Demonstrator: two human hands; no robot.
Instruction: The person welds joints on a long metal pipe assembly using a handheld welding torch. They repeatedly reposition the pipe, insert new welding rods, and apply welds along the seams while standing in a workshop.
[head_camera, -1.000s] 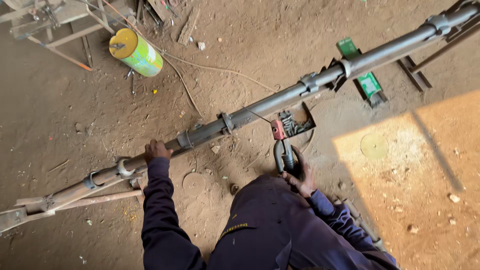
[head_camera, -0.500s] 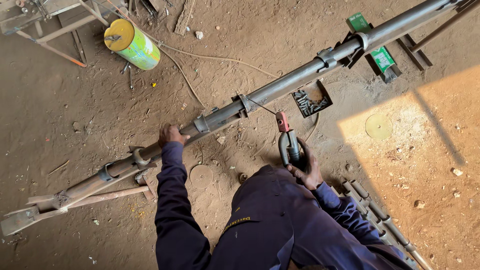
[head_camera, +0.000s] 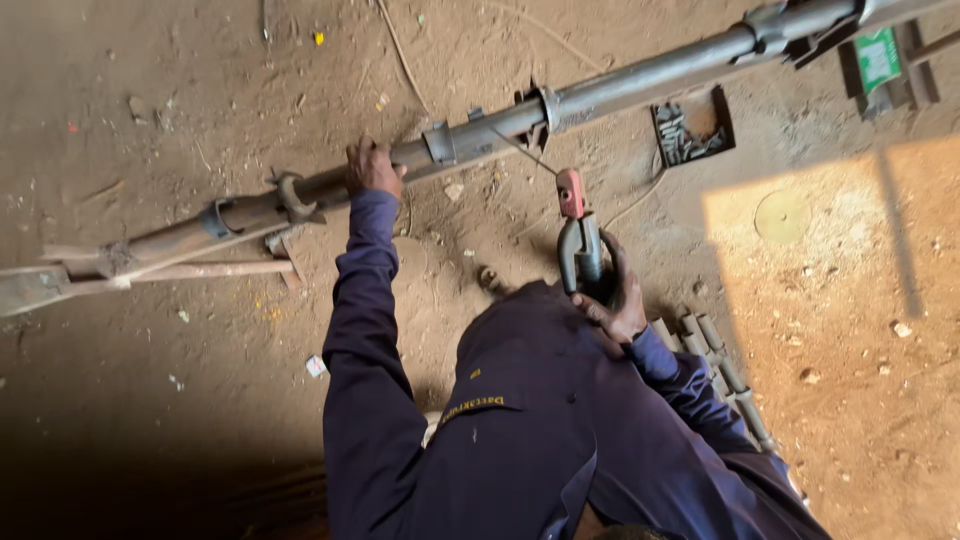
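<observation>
Our left hand (head_camera: 373, 166) clamped around the long steel pipe (head_camera: 640, 78), our right hand (head_camera: 618, 305) gripping what looks like a welding electrode holder (head_camera: 580, 240)

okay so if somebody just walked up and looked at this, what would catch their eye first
Most striking is the long grey metal pipe with clamps, running diagonally across the dirt floor from lower left to upper right. The left hand rests on it near the middle, while the right hand grips a welding electrode holder with a red tip, its thin rod pointing up at the pipe. A sunlit patch brightens the ground at right.
</observation>
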